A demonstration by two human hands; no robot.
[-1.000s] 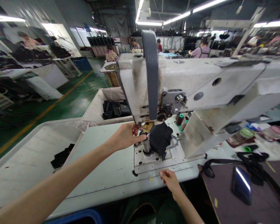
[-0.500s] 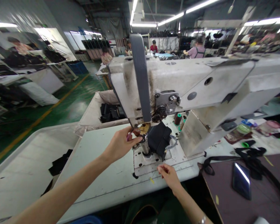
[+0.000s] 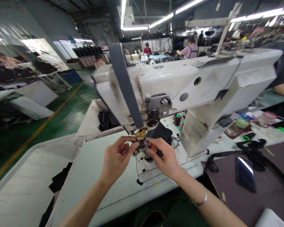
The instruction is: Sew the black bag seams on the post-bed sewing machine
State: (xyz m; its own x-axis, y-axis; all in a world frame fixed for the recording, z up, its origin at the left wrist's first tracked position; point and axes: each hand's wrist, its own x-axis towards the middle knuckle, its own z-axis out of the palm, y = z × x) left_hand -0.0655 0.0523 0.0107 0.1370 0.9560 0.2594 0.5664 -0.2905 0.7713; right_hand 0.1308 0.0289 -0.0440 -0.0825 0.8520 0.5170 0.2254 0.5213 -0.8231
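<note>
Fingers of my left hand point(image 3: 117, 157) and right hand point(image 3: 165, 154) are flanking the post point(image 3: 146, 153), bent, grip unclear, the black piece point(image 3: 160, 131) sitting beyond the right ones, done or unfinished I cannot tell.

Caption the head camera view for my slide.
Left hand and right hand at the metal post of a sewing machine.

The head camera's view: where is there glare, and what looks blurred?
In the head view, ceiling lights burn white, a bright streak crosses the phone, and the green floor shines; also in the head view, the picture's left edge looks smeared, and fine detail between the left hand and right hand is too soft to read.
</note>
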